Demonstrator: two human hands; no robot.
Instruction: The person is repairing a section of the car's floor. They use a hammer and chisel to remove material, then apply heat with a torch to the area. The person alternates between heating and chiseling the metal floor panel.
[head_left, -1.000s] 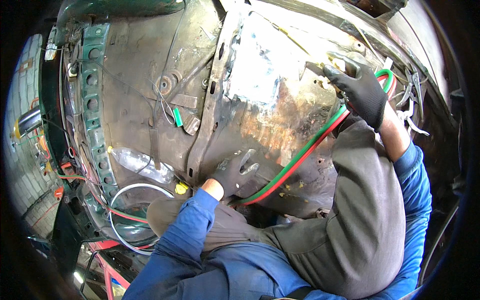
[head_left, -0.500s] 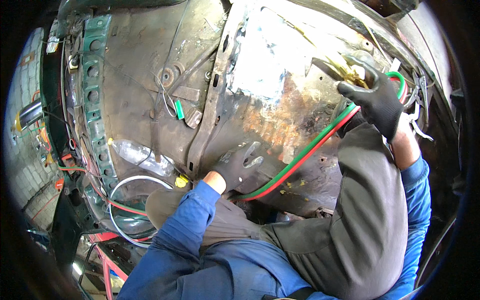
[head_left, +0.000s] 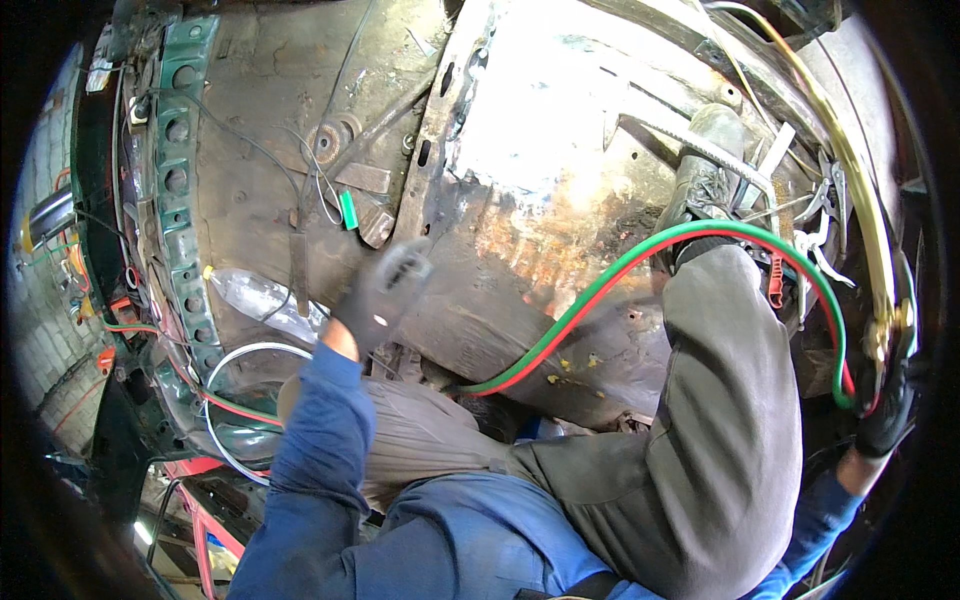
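Note:
At the far right my right hand (head_left: 886, 405), in a black glove, is closed around a brass gas torch (head_left: 878, 335). The torch's long tubes curve upward along the right side. A joined pair of green and red hoses (head_left: 640, 268) arcs from this hand over my right knee and down to the left. My left hand (head_left: 388, 292), also gloved in black, is blurred above the rusty metal floor panel (head_left: 480, 290). Its fingers stretch forward and hold nothing visible. Near it lies a clear plastic bottle (head_left: 262, 300) on its side.
A hacksaw (head_left: 700, 150) and several locking pliers (head_left: 825, 215) lie beyond my right knee. A raised metal rail (head_left: 425, 150) crosses the panel. Thin cables, a green-handled piece (head_left: 348, 210) and a perforated green beam (head_left: 178, 180) are left. White tubing (head_left: 222, 375) loops beside my left knee.
My right hand has carried the torch to the right and down, pulling the hoses into a wide arc over the knee. My left hand has lifted away to the left.

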